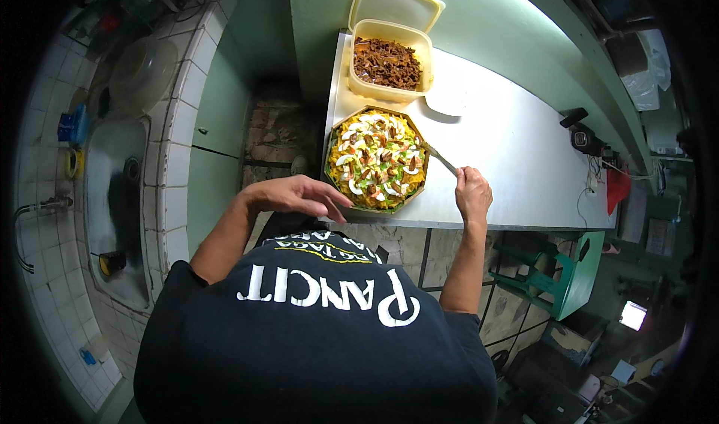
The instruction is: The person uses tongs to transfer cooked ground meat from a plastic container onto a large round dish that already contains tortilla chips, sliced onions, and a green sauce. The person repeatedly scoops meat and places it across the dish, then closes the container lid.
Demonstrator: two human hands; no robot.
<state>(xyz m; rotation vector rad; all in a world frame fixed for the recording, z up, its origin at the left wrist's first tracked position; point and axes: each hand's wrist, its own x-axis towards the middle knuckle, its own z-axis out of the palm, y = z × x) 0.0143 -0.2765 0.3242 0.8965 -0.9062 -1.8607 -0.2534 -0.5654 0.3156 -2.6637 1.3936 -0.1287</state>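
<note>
An octagonal tray [416,196] lies at the left end of the white table, filled with yellow noodles [377,158]. Egg slices, chopped greens and brown meat-like bits are scattered over the top. My right hand [473,193] is closed on the handle of a slim metal utensil [442,159]. The utensil's far end meets the tray's right rim; its shape there is too small to make out. My left hand [303,197] hovers by the tray's lower left edge, fingers stretched out and holding nothing.
Behind the tray stands a yellowish plastic tub [389,92] of brown pieces, its lid [397,6] leaning behind. A white rounded object [447,106] lies beside it. A black device [580,135] with cables sits farther right. A green stool [550,274] and a sink [116,214] flank me.
</note>
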